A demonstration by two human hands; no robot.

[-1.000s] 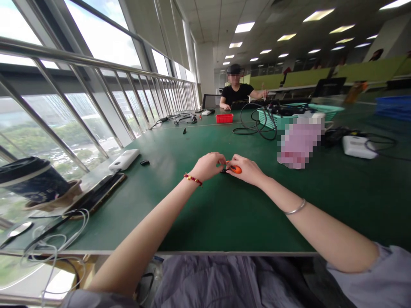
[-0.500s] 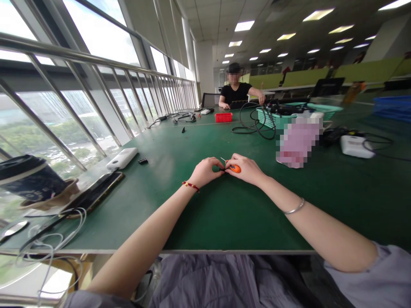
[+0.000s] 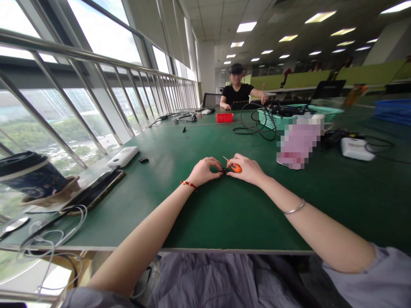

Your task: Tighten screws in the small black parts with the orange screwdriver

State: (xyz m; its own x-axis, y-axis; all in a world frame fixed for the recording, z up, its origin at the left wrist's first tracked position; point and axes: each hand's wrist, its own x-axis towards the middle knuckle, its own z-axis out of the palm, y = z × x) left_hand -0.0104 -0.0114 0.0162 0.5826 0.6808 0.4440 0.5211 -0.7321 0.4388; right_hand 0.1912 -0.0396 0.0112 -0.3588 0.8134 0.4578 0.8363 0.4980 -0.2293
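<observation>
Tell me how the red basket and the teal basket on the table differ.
The red basket is small; the teal basket is far larger. No contents can be made out in the red basket; black cables lie in the teal basket. The red basket stands left of the teal basket. Both sit on the green table.

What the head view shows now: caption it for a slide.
Left hand pinches a small black part; right hand holds an orange-handled tool.

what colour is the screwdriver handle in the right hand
Orange with dark grey, best seen in the head view.
</observation>
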